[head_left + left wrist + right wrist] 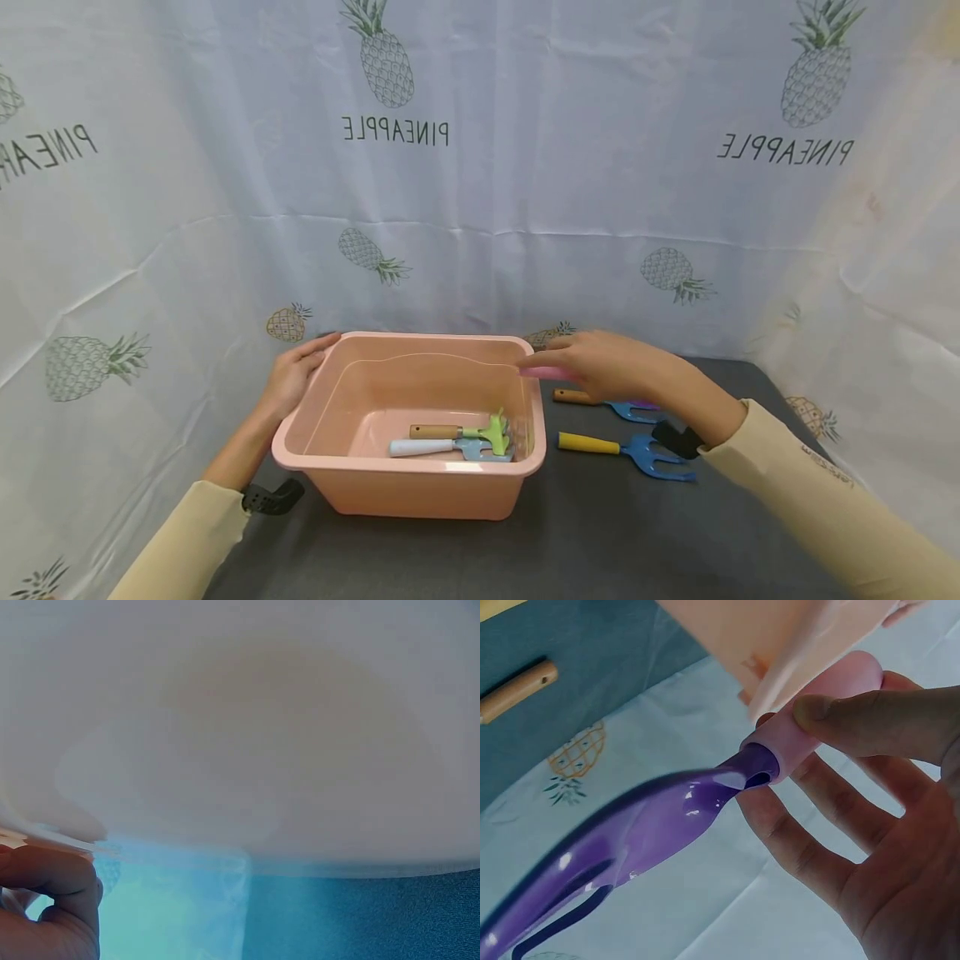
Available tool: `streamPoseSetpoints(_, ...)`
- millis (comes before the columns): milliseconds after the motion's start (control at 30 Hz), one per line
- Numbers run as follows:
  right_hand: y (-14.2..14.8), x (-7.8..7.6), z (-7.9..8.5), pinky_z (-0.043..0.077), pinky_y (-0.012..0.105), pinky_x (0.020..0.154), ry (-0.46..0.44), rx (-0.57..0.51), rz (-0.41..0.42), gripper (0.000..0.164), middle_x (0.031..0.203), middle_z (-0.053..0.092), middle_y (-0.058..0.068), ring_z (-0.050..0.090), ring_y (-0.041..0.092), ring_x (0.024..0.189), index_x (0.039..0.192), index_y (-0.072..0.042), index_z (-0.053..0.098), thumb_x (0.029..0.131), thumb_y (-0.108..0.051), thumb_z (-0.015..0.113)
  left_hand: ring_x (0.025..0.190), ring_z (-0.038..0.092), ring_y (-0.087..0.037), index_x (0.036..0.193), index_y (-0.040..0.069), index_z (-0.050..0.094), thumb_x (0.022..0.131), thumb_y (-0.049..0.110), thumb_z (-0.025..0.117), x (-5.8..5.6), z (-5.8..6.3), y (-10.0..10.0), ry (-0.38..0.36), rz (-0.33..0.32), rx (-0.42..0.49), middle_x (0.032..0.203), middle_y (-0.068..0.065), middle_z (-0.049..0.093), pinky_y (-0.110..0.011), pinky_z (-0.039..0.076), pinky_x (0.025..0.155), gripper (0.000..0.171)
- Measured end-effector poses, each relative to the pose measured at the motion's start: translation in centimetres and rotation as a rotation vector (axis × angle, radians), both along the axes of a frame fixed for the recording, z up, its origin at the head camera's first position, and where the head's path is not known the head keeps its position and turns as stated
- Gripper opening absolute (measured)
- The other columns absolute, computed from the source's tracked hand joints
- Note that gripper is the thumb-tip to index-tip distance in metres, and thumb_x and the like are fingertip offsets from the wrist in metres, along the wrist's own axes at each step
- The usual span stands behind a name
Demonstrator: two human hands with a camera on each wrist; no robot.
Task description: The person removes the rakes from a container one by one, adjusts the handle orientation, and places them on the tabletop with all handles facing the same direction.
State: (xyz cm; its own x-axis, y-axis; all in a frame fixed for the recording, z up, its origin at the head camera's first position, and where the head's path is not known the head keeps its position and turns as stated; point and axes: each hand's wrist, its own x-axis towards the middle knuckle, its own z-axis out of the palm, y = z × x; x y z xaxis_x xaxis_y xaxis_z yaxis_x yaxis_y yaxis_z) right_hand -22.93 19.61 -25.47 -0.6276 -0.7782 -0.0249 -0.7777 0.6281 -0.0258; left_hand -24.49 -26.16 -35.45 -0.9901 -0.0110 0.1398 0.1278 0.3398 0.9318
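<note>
A peach plastic basin [427, 493] stands on the dark table. My left hand [288, 379] grips its left rim, thumb and fingers pinching the edge in the left wrist view. Above the basin's right rim, my right hand [611, 362] holds a hand fork [652, 817] by its pink handle [810, 720]; its purple head points away from the basin. Inside the basin lie a green garden tool [493, 433] with a wooden handle and a light-blue fork [480, 451] with a white handle, side by side.
Right of the basin lie a blue fork with a yellow handle [588, 443] and a blue tool with a wooden handle [573, 397], partly hidden by my right arm. A white pineapple-print curtain [495, 183] surrounds the table's back and sides.
</note>
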Motion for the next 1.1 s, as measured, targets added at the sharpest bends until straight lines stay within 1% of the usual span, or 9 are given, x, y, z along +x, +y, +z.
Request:
streamPoseSetpoints(67,0.7,0.1,-0.3,0.062,0.035,0.081,-0.013,-0.018,-0.023,0.048,0.120,0.074,-0.005,0.069,0.015,0.093,0.146,-0.037,0.060,0.100,-0.026,0.069,0.096,0.058,0.021,0.154,-0.001,0.045,0.112,0.015,0.037,-0.1,-0.1,0.0,0.001,0.002,0.002,0.156,-0.029,0.044,-0.007,0.052,0.084,0.045)
streamPoseSetpoints(200,2.0,0.4,-0.9,0.060,0.032,0.075,-0.047,-0.031,-0.080,0.050,0.110,0.071,-0.009,0.064,0.012,0.086,0.147,-0.041,0.057,0.102,-0.019,0.066,0.095,0.057,0.021,0.153,-0.001,0.046,0.112,0.014,0.037,-0.2,-0.2,-0.1,0.005,0.009,-0.008,0.155,-0.029,0.045,-0.007,0.052,0.083,0.045)
streamPoseSetpoints(333,3.3,0.9,-1.8,0.063,0.040,0.082,-0.064,-0.041,-0.099,0.064,0.121,0.073,-0.004,0.070,0.018,0.095,0.149,-0.036,0.056,0.096,0.000,0.067,0.095,0.057,0.021,0.153,0.000,0.047,0.112,0.014,0.037,-0.2,-0.2,-0.2,0.005,0.013,-0.016,0.155,-0.028,0.046,-0.007,0.052,0.083,0.045)
streamPoseSetpoints(433,4.4,1.2,-2.6,0.061,0.049,0.092,-0.063,-0.063,-0.091,0.072,0.135,0.070,-0.001,0.071,0.027,0.112,0.149,-0.031,0.057,0.091,0.012,0.065,0.095,0.057,0.021,0.153,0.000,0.047,0.112,0.015,0.038,-0.2,-0.2,-0.1,0.001,0.013,-0.016,0.155,-0.028,0.046,-0.007,0.052,0.083,0.045)
streamPoseSetpoints(500,5.0,1.3,-3.3,0.058,0.052,0.097,-0.069,-0.078,-0.094,0.072,0.140,0.068,-0.002,0.068,0.029,0.120,0.148,-0.031,0.057,0.091,0.012,0.063,0.096,0.058,0.021,0.153,0.001,0.046,0.112,0.016,0.038,-0.2,-0.2,-0.1,-0.002,0.011,-0.010,0.156,-0.028,0.045,-0.007,0.052,0.083,0.045)
streamPoseSetpoints(567,5.7,1.2,-4.1,0.058,0.052,0.098,-0.081,-0.084,-0.094,0.073,0.141,0.067,-0.003,0.067,0.029,0.122,0.148,-0.033,0.057,0.090,0.011,0.065,0.096,0.058,0.020,0.154,0.001,0.046,0.112,0.016,0.038,-0.2,-0.2,-0.1,-0.004,0.009,-0.004,0.156,-0.028,0.044,-0.008,0.053,0.083,0.045)
streamPoseSetpoints(800,7.2,1.4,-5.9,0.061,0.044,0.090,-0.181,-0.094,-0.132,0.081,0.141,0.066,-0.001,0.066,0.021,0.111,0.150,-0.037,0.053,0.087,0.013,0.067,0.096,0.057,0.021,0.154,0.001,0.046,0.112,0.016,0.038,-0.2,-0.2,-0.2,-0.004,0.008,-0.006,0.157,-0.027,0.044,-0.007,0.052,0.084,0.045)
streamPoseSetpoints(933,7.6,1.4,-7.0,0.061,0.042,0.089,-0.206,-0.109,-0.101,0.074,0.136,0.068,-0.001,0.066,0.017,0.105,0.148,-0.034,0.055,0.089,0.010,0.068,0.097,0.056,0.022,0.154,0.001,0.046,0.112,0.016,0.038,-0.2,-0.2,-0.2,0.001,0.010,-0.011,0.157,-0.027,0.045,-0.007,0.051,0.084,0.045)
streamPoseSetpoints(1100,8.0,1.7,-8.8,0.058,0.044,0.092,-0.228,-0.118,-0.072,0.074,0.136,0.067,-0.008,0.065,0.020,0.114,0.145,-0.031,0.059,0.087,0.014,0.063,0.097,0.058,0.021,0.153,-0.001,0.046,0.112,0.016,0.038,-0.1,-0.2,-0.2,0.008,0.004,-0.009,0.156,-0.029,0.044,-0.007,0.052,0.084,0.045)
